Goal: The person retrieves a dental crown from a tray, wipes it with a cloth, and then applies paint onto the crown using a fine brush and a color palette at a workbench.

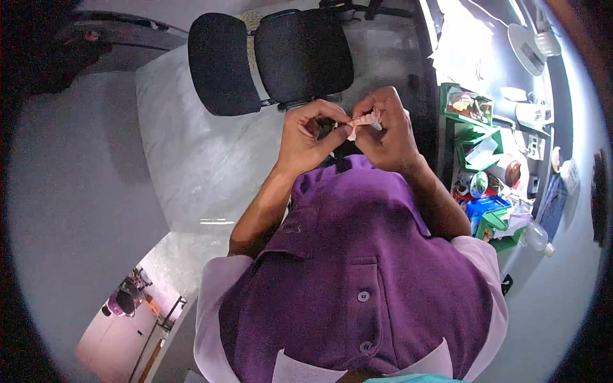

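A small, pale pink, ruffled piece (366, 120), perhaps cloth or paper, is held up in front of my chest between both hands. My left hand (308, 137) pinches its left end between thumb and fingertips. On the other side, my right hand (391, 131) grips the piece with bent fingers and thumb, and part of it sticks out above the thumb. What exactly the piece is, I cannot make out. Both forearms are bent inward over my purple top.
Ahead stands a black office chair (303, 57) on the pale floor (185, 153). Along the right runs a desk with green bins (467, 105), a blue bin (488, 207), a clear bottle (537, 237) and a white round-headed lamp (527, 48). A doorway opens at the lower left.
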{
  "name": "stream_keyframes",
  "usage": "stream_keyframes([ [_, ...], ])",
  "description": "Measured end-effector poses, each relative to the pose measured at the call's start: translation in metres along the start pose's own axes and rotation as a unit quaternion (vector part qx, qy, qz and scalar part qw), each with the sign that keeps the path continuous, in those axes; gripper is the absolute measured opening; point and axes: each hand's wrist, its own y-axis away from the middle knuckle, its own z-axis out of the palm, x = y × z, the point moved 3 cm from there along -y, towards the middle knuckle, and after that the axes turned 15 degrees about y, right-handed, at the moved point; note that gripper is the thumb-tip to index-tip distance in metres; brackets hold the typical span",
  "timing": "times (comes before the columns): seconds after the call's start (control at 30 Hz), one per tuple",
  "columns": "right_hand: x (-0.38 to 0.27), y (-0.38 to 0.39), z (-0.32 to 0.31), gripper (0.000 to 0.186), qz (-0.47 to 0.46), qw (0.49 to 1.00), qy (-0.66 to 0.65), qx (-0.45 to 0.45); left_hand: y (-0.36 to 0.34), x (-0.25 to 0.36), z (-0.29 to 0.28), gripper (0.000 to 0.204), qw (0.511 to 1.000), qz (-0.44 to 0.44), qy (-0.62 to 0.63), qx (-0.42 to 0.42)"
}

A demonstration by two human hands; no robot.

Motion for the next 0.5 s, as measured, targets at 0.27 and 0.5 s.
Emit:
stream_keyframes([
  [0.27,0.003,0.000,-0.010,0.030,0.026,1.000,-0.008,-0.013,0.000,-0.004,0.005,0.014,0.999,-0.046,0.014,0.017],
  [0.5,0.023,0.000,-0.019,0.024,0.094,0.989,-0.106,-0.033,-0.011,-0.004,0.012,0.017,0.998,-0.059,0.007,-0.014],
])
